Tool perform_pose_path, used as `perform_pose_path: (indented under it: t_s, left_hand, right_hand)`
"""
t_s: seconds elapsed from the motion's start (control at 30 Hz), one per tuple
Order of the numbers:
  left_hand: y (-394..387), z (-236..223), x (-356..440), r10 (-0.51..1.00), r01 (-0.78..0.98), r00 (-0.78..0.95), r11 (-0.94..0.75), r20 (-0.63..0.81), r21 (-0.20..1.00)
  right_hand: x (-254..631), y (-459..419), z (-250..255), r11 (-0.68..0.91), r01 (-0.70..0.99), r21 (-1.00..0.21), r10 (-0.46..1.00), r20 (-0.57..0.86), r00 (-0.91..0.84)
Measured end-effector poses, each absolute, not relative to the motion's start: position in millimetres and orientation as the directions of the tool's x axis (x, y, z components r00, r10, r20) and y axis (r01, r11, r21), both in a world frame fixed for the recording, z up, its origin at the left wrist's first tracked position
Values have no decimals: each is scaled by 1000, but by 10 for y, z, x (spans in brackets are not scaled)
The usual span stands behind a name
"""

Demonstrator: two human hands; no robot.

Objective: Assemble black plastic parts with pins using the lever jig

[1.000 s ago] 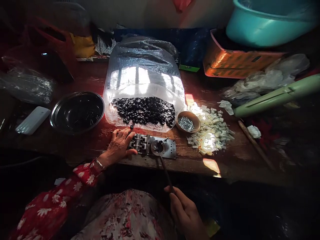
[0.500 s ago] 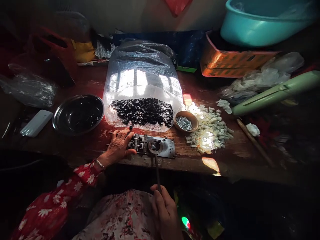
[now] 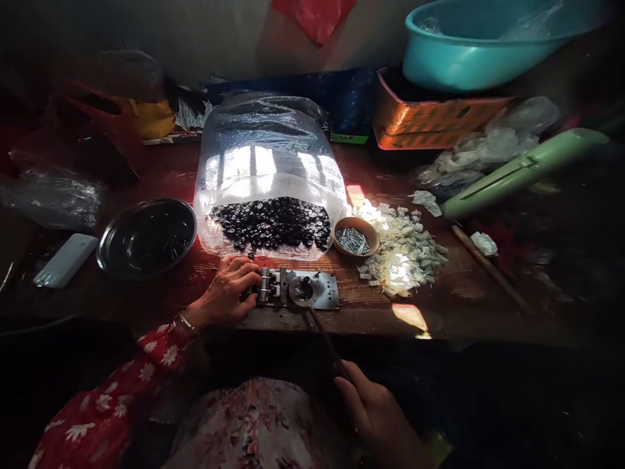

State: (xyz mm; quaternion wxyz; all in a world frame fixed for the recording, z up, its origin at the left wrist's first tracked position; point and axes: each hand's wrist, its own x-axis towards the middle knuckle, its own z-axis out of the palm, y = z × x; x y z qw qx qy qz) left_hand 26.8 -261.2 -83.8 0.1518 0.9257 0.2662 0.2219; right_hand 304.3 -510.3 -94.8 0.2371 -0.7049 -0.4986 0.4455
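Note:
My left hand (image 3: 225, 291) lies curled over the left end of a metal jig (image 3: 297, 290) bolted at the wooden table's front edge (image 3: 342, 319), with a small dark button just beyond its fingertips. My right hand (image 3: 375, 413) is below the table edge, gripping a dark lever (image 3: 325, 342) that runs up to the jig's round disc. Behind the jig, a clear plastic bag (image 3: 267, 156) holds many black buttons (image 3: 271, 223). A small wooden bowl (image 3: 355, 236) of metal pins stands to the right, beside a heap of pale flakes (image 3: 400, 251).
A steel bowl (image 3: 146, 238) and a white slab-shaped device (image 3: 65, 260) lie left of the bag. Behind and to the right are an orange box (image 3: 430, 117), a teal basin (image 3: 469, 52), a pale green tube (image 3: 522, 172), crumpled plastic (image 3: 478, 150) and a wooden stick (image 3: 488, 267).
My right hand has moved right, swinging the lever from pointing straight down to slanting down and right. My left hand stays on the jig. The whole view has shifted slightly.

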Motion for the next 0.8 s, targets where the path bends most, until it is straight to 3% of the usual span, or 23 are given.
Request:
perform_pose_path:
  t_s: [0.1, 0.2, 0.33, 0.43, 0.57, 0.67, 0.8]
  left_hand:
    - [-2579, -811, 335, 556, 414, 766, -811, 324, 413]
    - [-2538, -804, 366, 550, 393, 781, -801, 297, 451]
    - [-2531, -818, 402, 593, 383, 756, -745, 278, 547]
    - [-2550, -801, 400, 626, 378, 709, -727, 325, 573]
    - [-2476, -715, 138, 726, 569, 503, -687, 470, 452]
    - [-2334, -655, -291, 793, 815, 264, -488, 549, 313]
    - [-2198, -646, -832, 874, 960, 115, -220, 471, 174]
  right_hand:
    - [3427, -5079, -1023, -239, 759, -606, 961, -257, 98]
    - [3814, -4977, -1190, -83, 921, -382, 996, -11, 86]
    - [4165, -4617, -1325, 40, 994, -106, 962, 272, -9]
    - [4228, -4312, -1322, 63, 998, 14, 939, 337, -64]
    - [4161, -4082, -1336, 87, 996, 5, 930, 357, -83]
    - [4098, -4011, -1389, 129, 990, -49, 913, 395, -99]
    - [3970, -3916, -1429, 190, 967, -169, 890, 445, -98]
